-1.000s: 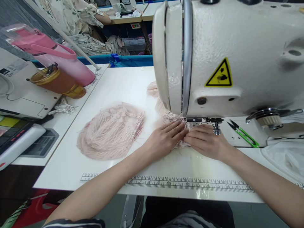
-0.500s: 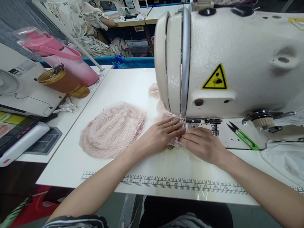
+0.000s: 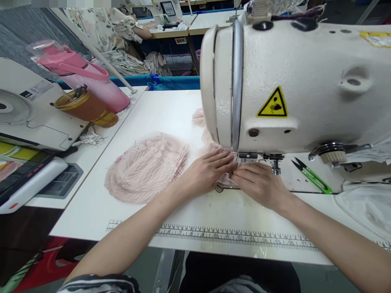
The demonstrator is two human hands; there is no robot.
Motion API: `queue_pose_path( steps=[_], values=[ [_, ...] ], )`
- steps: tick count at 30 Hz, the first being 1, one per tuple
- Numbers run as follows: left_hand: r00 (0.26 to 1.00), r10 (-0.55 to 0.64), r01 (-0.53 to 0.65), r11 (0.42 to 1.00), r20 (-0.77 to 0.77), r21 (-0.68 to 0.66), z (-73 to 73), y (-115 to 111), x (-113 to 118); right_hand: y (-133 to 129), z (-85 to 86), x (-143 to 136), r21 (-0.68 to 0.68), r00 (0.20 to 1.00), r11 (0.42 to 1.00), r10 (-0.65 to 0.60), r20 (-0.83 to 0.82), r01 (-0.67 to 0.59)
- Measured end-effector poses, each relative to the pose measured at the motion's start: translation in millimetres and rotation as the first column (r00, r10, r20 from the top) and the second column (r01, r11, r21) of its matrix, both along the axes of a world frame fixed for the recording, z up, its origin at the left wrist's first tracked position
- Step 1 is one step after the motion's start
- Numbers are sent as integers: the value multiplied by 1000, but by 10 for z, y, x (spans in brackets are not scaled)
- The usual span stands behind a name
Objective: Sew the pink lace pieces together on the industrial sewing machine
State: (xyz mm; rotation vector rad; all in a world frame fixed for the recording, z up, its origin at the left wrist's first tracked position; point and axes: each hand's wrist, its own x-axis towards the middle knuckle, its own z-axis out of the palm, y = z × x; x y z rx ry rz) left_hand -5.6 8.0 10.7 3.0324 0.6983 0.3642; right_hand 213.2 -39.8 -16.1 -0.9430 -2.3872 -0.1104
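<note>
Just now brought near edge of pink lace (image 3: pixel 225 179) closer to sewing machine (image 3: pixel 293 73), pressing under flat left hand (image 3: pixel 206 171) beside narrowed right hand (image 3: pixel 260 179) of unclear grip, apparently advancing stitching

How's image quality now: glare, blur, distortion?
Head view throughout: glare on the white tabletop just in front of the right hand; the pink lace pile has hazy edges; the pink bottle leans outward, likely wide-angle distortion; a top-left strip is pixelated.
</note>
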Motion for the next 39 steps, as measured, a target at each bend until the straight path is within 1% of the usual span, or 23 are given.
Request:
queue_pose_path(
  steps=[6,17,20,24,26,28,31,33,36,39],
  values=[
    [998,40,-39,999,-54,26,11,-20,26,16,30,17,0,1000,1000,0,24,0],
    [996,86,-85,994,-5,61,-22,-83,53,60,11,73,-23,1000,1000,-12,17,12],
    [994,106,-105,991,-3,87,-44,-96,56,57,52,70,25,999,999,-41,33,41],
    [992,126,-126,987,7,102,-71,-109,71,30,111,70,139,986,981,-148,72,137],
    [991,132,-133,986,9,102,-79,-114,82,21,113,78,159,981,974,-174,81,160],
    [990,138,-138,985,11,100,-83,-117,91,22,92,93,122,983,979,-174,62,165],
    [990,144,-144,986,8,88,-80,-123,98,43,46,117,30,987,987,-162,18,161],
    [989,149,-149,986,6,81,-73,-127,100,60,25,128,0,989,989,-150,-3,150],
    [990,141,-142,985,8,94,-61,-132,106,72,29,133,3,985,985,-170,-12,170],
    [990,138,-139,983,13,119,-52,-133,121,67,69,133,46,982,981,-187,-31,189]
  ],
)
